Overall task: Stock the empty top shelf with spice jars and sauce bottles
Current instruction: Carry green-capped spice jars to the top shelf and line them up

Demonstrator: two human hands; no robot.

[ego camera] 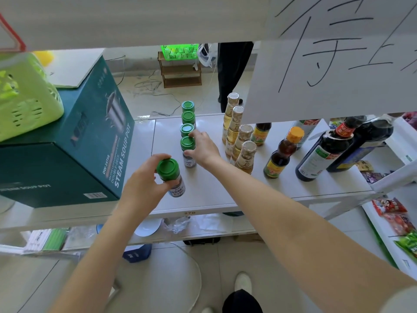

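Green-lidded glass spice jar (172,177) gripped by left hand (144,181) near white shelf (214,195) front edge; right hand (204,146) grips nearest row jar (188,154).

Spice jars (188,132): green lids; soup-pot box (67,141): teal, white lettering; basket (27,96): lime green; sauce bottle (284,152): orange cap; shelf (225,188): white.

Glossy green plastic jar caps (187,143), matt white shelf (216,190), glossy cardboard box (67,159).
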